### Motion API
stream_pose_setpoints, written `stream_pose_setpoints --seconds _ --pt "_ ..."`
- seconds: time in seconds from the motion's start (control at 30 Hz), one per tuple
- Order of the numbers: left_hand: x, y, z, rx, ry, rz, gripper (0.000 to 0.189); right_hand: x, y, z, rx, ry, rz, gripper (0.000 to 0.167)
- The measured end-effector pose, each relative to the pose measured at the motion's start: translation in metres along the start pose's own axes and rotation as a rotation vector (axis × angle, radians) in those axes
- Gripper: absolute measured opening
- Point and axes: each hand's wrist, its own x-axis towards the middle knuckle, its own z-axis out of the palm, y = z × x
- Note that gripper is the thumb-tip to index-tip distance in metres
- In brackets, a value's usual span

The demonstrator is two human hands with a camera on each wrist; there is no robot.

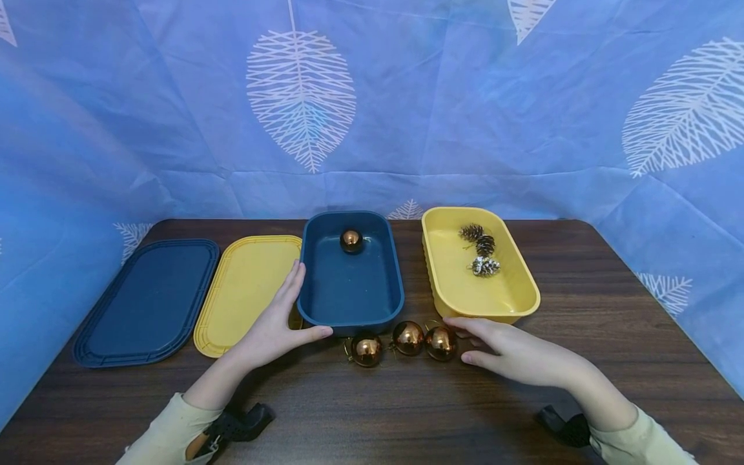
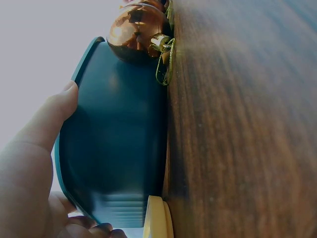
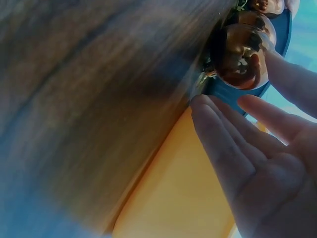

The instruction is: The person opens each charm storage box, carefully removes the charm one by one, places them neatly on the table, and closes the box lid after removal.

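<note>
My left hand point(image 1: 275, 329) rests at the near-left corner of a dark blue container point(image 1: 351, 321), its fingers along the left side and its thumb by the front rim. In the left wrist view the thumb touches the rim. My right hand point(image 1: 511, 352) reaches in from the right with fingers extended, beside the rightmost shiny copper bauble point(image 1: 440, 343). Its fingertips are close to the front wall of a yellow container point(image 1: 488, 314). Two more baubles, a middle one point(image 1: 408, 338) and a left one point(image 1: 366, 349), lie before the blue container. Another bauble point(image 1: 351, 241) sits inside it.
Inside the yellow container are three pine cones: a brown one point(image 1: 471, 232), a dark one point(image 1: 485, 245) and a silvery one point(image 1: 485, 266). To the left, a blue lid point(image 1: 151, 300) and a yellow lid point(image 1: 247, 290) lie on the wooden table point(image 1: 372, 420). A patterned blue cloth point(image 1: 395, 97) hangs behind.
</note>
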Motion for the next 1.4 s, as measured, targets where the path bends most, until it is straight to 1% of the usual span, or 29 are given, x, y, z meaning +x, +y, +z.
stream_pose_setpoints --seconds 0.27,0.4,0.5,0.6,0.7,0.83,0.97,1.03,1.1,1.2,1.3,1.4 --pt "0.0 0.0 0.0 -0.002 -0.004 -0.01 0.114 -0.005 -0.009 -0.003 -0.004 -0.02 0.03 0.059" --pt "0.0 0.001 0.0 0.002 -0.008 -0.011 0.113 -0.01 -0.019 -0.011 -0.029 -0.031 0.057 0.059" --pt "0.001 0.001 -0.001 0.001 -0.01 -0.012 0.113 -0.012 -0.027 -0.02 -0.049 -0.037 0.072 0.063" --pt "0.001 0.001 -0.001 0.002 -0.012 -0.011 0.113 -0.013 -0.035 -0.031 -0.072 -0.03 0.038 0.064" --pt "0.001 0.001 -0.001 0.001 -0.013 -0.009 0.114 -0.007 -0.044 -0.043 -0.124 0.002 -0.007 0.055" --pt "0.0 0.001 -0.001 -0.004 -0.01 -0.012 0.113 0.012 -0.055 -0.061 -0.161 0.048 -0.06 0.039" --pt "0.0 0.0 -0.001 -0.006 -0.011 -0.016 0.113 0.042 -0.063 -0.078 -0.152 0.05 -0.129 0.037" --pt "0.0 0.001 0.0 -0.008 -0.011 -0.017 0.113 0.058 -0.066 -0.087 -0.143 0.046 -0.144 0.037" --pt "-0.001 0.001 0.0 -0.011 -0.011 -0.018 0.113 0.075 -0.068 -0.094 -0.142 0.048 -0.155 0.037" --pt "-0.001 0.001 0.0 -0.013 -0.01 -0.018 0.113 0.098 -0.075 -0.102 -0.156 0.044 -0.148 0.037" --pt "0.0 0.001 0.0 -0.015 -0.01 -0.017 0.113 0.12 -0.08 -0.107 -0.186 0.034 -0.154 0.039" --pt "0.001 0.001 0.0 -0.015 -0.01 -0.012 0.113 0.141 -0.083 -0.109 -0.192 0.031 -0.145 0.039"
